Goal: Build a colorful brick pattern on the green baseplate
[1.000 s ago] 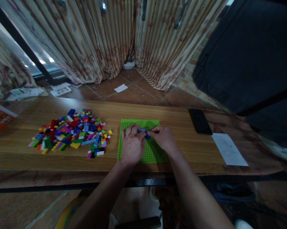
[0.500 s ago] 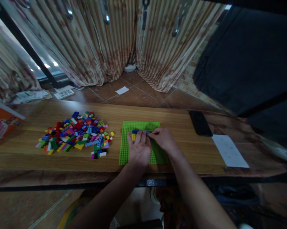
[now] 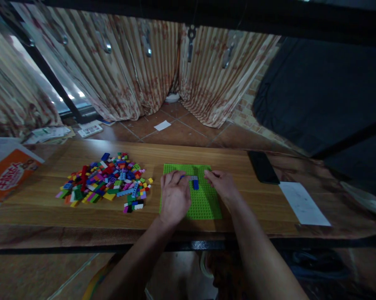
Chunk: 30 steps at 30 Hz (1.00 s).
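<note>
A green studded baseplate lies on the wooden table in front of me. On it sit a blue brick and a grey brick that touches its far end. My left hand rests over the left half of the plate. Its fingers curl down beside the bricks and hide what lies beneath them; a bit of blue shows at the fingertips. My right hand hovers at the plate's right edge, apart from the bricks. Its thumb and fingers are pinched together, and anything between them is too small to make out.
Many loose coloured bricks are heaped on the table's left side. An orange and white package lies at the far left. To the right are a black phone and a white paper sheet. Curtains hang beyond the table.
My left hand has slid left off part of the bricks, uncovering the blue brick. My right hand has drawn away to the right. The camera view has tilted up slightly.
</note>
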Each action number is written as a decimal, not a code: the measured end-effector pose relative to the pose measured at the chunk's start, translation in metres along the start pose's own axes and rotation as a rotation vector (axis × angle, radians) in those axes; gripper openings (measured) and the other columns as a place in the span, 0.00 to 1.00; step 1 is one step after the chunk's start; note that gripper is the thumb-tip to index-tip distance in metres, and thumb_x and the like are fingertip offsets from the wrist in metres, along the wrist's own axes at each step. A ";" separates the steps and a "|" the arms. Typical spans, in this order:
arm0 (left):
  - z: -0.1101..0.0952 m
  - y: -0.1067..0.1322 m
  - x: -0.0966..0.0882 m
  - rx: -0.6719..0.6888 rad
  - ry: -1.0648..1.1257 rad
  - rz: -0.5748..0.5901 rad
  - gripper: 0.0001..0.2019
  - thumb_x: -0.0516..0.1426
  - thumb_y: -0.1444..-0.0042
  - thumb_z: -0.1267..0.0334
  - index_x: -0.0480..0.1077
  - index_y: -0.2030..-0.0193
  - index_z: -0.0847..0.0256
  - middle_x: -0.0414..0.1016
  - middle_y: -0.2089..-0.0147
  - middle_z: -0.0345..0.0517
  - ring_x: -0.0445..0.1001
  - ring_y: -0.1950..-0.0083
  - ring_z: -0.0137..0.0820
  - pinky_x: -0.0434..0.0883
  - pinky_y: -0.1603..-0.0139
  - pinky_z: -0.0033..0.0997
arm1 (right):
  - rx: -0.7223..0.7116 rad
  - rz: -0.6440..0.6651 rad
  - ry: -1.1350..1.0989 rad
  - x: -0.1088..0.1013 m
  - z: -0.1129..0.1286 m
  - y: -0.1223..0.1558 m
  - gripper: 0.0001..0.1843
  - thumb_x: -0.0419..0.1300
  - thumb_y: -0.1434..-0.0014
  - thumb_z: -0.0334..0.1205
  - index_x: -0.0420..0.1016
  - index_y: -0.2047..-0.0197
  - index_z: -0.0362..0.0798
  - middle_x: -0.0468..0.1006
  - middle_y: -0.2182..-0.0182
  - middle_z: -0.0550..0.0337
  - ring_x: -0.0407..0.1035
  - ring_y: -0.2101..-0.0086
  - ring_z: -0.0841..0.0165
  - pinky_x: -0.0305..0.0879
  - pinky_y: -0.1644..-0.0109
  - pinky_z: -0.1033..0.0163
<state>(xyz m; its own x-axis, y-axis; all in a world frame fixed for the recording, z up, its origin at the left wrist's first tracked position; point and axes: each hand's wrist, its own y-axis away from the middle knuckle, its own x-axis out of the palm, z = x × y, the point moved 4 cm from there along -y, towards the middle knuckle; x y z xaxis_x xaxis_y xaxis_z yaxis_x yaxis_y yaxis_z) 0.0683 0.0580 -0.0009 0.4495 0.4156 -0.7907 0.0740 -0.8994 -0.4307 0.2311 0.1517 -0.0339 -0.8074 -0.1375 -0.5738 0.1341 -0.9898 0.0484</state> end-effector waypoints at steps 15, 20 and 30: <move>0.161 -0.010 -0.099 -0.684 0.248 -0.285 0.16 0.56 0.49 0.60 0.78 0.57 0.65 0.80 0.67 0.43 0.74 0.67 0.31 0.69 0.65 0.26 | 0.065 0.158 0.095 0.014 0.011 0.018 0.25 0.54 0.43 0.58 0.77 0.75 0.45 0.75 0.81 0.57 0.67 0.79 0.68 0.61 0.72 0.63; 0.169 0.002 -0.111 -0.689 0.163 -0.033 0.16 0.56 0.50 0.57 0.79 0.62 0.66 0.75 0.75 0.39 0.70 0.72 0.29 0.64 0.71 0.25 | 0.069 -0.064 -0.059 0.001 0.016 0.017 0.25 0.57 0.47 0.61 0.76 0.76 0.46 0.73 0.82 0.58 0.66 0.79 0.69 0.60 0.73 0.63; 0.182 0.017 -0.124 -0.707 0.109 0.049 0.13 0.55 0.50 0.62 0.79 0.63 0.63 0.77 0.73 0.41 0.71 0.71 0.30 0.65 0.70 0.26 | 0.041 -0.059 -0.110 0.012 0.020 0.016 0.24 0.60 0.49 0.61 0.77 0.74 0.46 0.75 0.80 0.57 0.66 0.79 0.68 0.62 0.76 0.63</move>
<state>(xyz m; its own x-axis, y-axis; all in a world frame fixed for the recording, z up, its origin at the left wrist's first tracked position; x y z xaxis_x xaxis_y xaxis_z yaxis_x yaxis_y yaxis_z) -0.1480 0.0158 0.0110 0.5505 0.3899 -0.7382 0.5943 -0.8041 0.0185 0.2117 0.1336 -0.0239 -0.8715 -0.0801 -0.4839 0.0628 -0.9967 0.0518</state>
